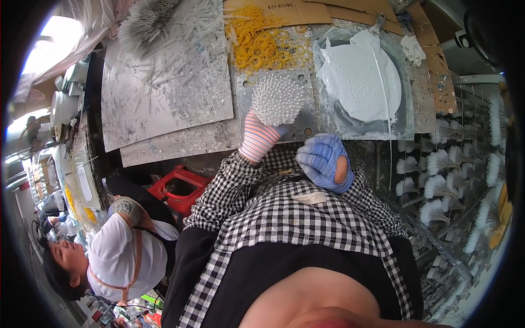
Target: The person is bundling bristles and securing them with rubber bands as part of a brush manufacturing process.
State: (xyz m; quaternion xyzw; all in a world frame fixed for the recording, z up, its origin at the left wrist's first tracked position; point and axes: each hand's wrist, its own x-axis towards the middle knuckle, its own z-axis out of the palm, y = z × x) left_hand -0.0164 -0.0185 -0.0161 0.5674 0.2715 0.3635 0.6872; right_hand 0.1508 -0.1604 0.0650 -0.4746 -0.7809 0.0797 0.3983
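My left hand (258,136), in a striped glove, is closed around a thick round bundle of thin clear rods (278,99). Its dotted end faces up over a grey metal plate (245,99) at the table's near edge. My right hand (324,163), in a blue glove with bare skin showing near the wrist, is just in front of the table edge. Its fingers are curled together; whatever they may hold is hidden. Beyond the bundle lie many loose yellow rubber bands (257,33). A round spread of white paste (358,82) lies to the right, with a long thin stick (381,79) across it.
Loose clear rods (164,74) and a big splayed bundle (143,26) lie on the left board. A crumpled white cloth (413,50) is beyond the paste. Racks of pale fanned bundles (440,161) stand at right. A red stool (178,188) and another person (128,257) are at left.
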